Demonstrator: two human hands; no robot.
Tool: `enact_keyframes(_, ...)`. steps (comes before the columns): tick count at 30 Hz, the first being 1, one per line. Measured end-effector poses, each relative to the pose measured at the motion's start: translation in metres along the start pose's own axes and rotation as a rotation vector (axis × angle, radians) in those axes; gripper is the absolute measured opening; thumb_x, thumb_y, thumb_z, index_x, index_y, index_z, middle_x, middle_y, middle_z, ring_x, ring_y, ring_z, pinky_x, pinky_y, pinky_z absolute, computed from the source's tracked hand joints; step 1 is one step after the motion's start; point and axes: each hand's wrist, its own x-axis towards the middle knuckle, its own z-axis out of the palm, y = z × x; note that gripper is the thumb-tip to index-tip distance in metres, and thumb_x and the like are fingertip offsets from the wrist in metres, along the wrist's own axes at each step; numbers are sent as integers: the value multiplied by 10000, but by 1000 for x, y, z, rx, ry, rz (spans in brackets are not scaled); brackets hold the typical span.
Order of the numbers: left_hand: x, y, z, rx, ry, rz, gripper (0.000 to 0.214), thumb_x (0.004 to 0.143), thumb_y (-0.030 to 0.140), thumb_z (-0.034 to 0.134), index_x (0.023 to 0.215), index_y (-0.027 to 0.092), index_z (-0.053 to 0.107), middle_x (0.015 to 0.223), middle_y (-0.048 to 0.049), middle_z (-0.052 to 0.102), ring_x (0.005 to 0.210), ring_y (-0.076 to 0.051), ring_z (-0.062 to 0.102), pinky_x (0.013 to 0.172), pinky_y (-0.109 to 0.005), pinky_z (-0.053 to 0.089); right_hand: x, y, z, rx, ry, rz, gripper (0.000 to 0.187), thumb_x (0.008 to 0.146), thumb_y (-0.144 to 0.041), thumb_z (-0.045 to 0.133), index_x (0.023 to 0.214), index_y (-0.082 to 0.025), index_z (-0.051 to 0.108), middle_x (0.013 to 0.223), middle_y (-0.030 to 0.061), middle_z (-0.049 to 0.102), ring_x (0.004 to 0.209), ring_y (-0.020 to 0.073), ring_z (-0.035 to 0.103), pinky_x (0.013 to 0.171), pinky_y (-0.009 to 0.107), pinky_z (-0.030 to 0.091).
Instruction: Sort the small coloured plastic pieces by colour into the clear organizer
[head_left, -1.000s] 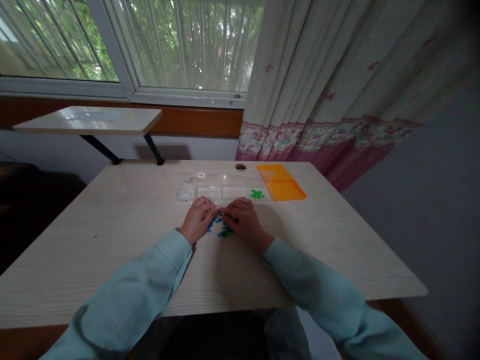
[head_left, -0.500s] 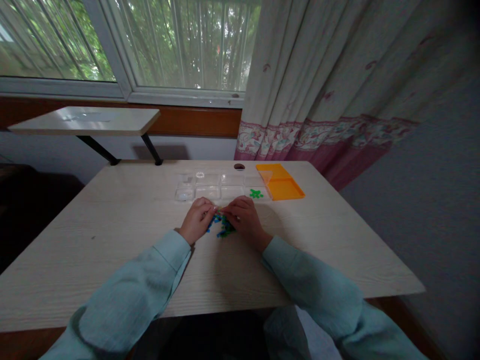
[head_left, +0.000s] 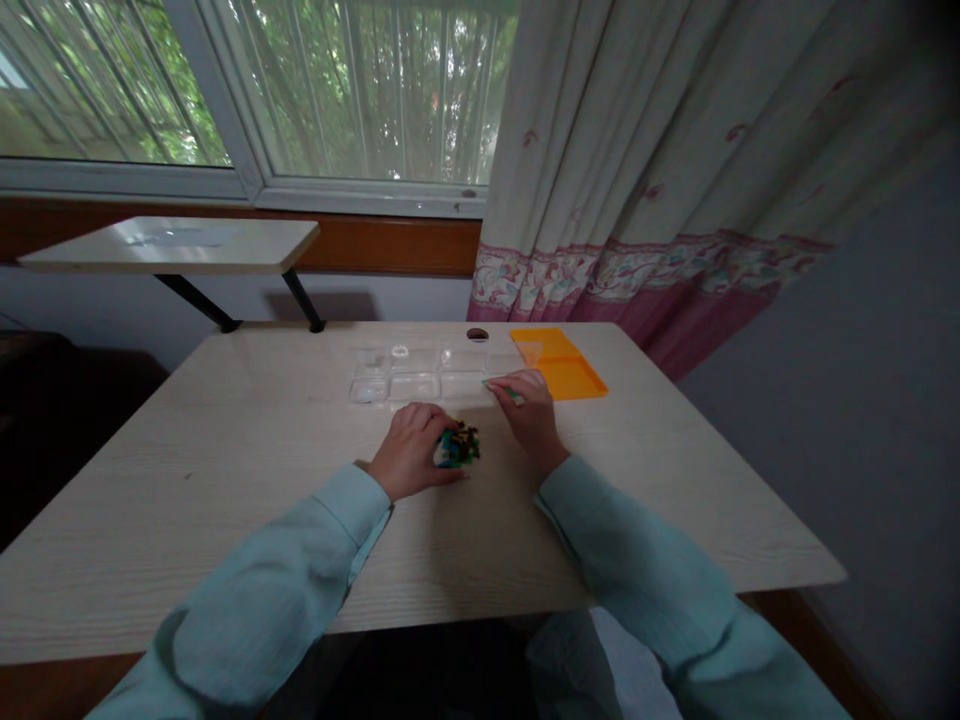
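A small heap of blue and green pieces (head_left: pixel 459 446) lies on the light wooden table (head_left: pixel 225 480). My left hand (head_left: pixel 411 452) rests curled against the heap's left side, its fingers touching the pieces. My right hand (head_left: pixel 529 410) has its fingers pinched over the right end of a clear compartment box (head_left: pixel 420 375), above the cell with green pieces; what it pinches is too small to name. The box's orange lid (head_left: pixel 561 366) lies open just right of that hand.
A small dark round object (head_left: pixel 477 334) sits behind the box. A white side table (head_left: pixel 169 245) stands under the window at the back left. A patterned curtain (head_left: pixel 675 200) hangs at the back right. The table's right edge drops off near the grey wall.
My right hand left the heap and moved forward and right to the box's end cell. My left hand slid right and now cups the heap, which looks more bunched.
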Motion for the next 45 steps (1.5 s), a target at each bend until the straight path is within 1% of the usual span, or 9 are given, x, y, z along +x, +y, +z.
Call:
enact_keyframes(3,2,1,2,34,15,-6,635,646,586,726,1134,220,549,1120,-97,526,1075,-296,441,941,-467,349,5,11,-3,-25,43,33,273,887,-409,534,852,-222,730,836,46,689,865,199,574,844,359,408)
enact_keyframes(7,4,1,3,71,38,-17,599,662,569,724,1115,221,544,1105,-86,523,1071,-288,437,944,-459,336,10,29,-7,-66,46,91,272,880,-392,528,858,-215,733,850,47,692,868,201,569,841,356,394)
enact_keyframes(13,7,2,7,102,57,-48,561,683,565,709,1091,214,547,1087,-87,526,1054,-288,435,919,-450,333,11,59,-8,-228,-44,173,283,873,-380,517,888,-211,742,899,64,689,937,226,521,863,379,339)
enact_keyframes(17,9,0,5,103,69,-45,521,703,529,710,1087,214,552,1082,-89,530,1060,-289,432,915,-449,332,9,70,-6,-341,-98,200,275,861,-382,526,888,-218,746,942,73,665,974,247,474,854,390,313)
enact_keyframes(26,7,-15,-4,98,50,-8,430,766,500,666,1086,225,581,1080,-82,543,1052,-271,442,903,-430,355,7,75,-4,-333,-114,173,267,861,-395,534,879,-232,745,962,67,649,983,252,446,844,387,288)
enact_keyframes(31,4,-22,-8,39,76,-21,261,883,431,529,1011,224,624,1016,-76,545,1020,-243,466,887,-403,379,6,76,-4,-350,-129,160,270,873,-389,524,891,-230,741,968,65,651,979,251,453,835,387,287)
enact_keyframes(36,2,-30,-11,-25,78,0,237,922,351,461,949,209,649,954,-71,554,941,-215,485,861,-380,399,7,75,-4,-358,-133,160,280,884,-379,505,908,-223,736,962,67,649,979,249,453,831,383,288)
enact_keyframes(40,1,-34,-12,-73,50,38,230,912,357,483,933,212,661,957,-69,560,940,-208,491,868,-369,402,7,76,-3,-366,-138,152,289,887,-376,498,908,-216,737,960,72,646,975,248,449,830,379,283)
enact_keyframes(45,0,-33,-13,-89,-15,113,285,801,465,633,937,216,661,990,-69,553,965,-219,488,878,-371,402,7,74,-4,-374,-151,161,299,894,-375,483,932,-218,734,977,71,648,979,247,448,823,373,276)
